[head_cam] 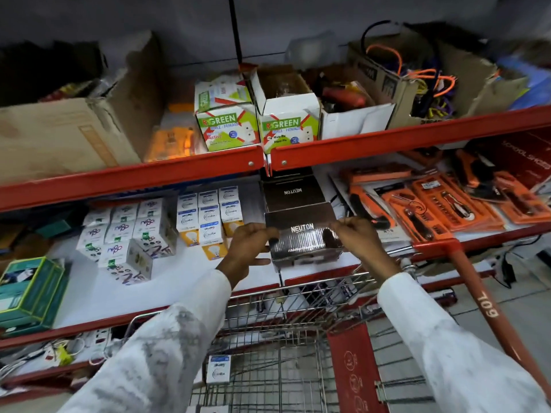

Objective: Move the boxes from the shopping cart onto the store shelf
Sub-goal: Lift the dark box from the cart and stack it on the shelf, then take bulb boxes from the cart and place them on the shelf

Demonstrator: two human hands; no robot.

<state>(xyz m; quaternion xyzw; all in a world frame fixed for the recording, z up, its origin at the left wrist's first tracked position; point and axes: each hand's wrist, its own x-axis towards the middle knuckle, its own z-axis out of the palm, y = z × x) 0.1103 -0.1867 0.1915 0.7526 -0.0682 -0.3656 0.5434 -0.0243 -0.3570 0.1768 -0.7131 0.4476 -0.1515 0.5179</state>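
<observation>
A dark box marked NEUTON (304, 239) is held at the front edge of the middle shelf (185, 281), between both hands. The left hand (249, 248) is closed on the box's left end, with the thumb over the top edge and the fingers beneath; the right hand (356, 238) is closed on its right end in the same manner. Each grip is thus pressed onto the box, one at either end. Whether the box's underside is resting on the shelf cannot be told, since the lower edge is blurred.

Directly behind it, a second NEUTON box (293, 192) is seen lying further back on the same shelf, its lettering turned the other way. To the left of these, small white bulb boxes (205, 214) are stacked in rows, and further left a cluster of white boxes with purple print (128, 236) is found. Orange tool kits (438, 204) are laid out to the right.

On the upper shelf (387, 141), two green-and-white boxes marked GREEN (228, 129) are set side by side, with open cardboard cartons at either side.

Below the hands, the wire shopping cart (286, 338) is drawn up against the shelving, its red handle (483, 302) running down to the right. One small white box (219, 369) is visible inside the cart. Both forearms are covered by white sleeves (447, 347).
</observation>
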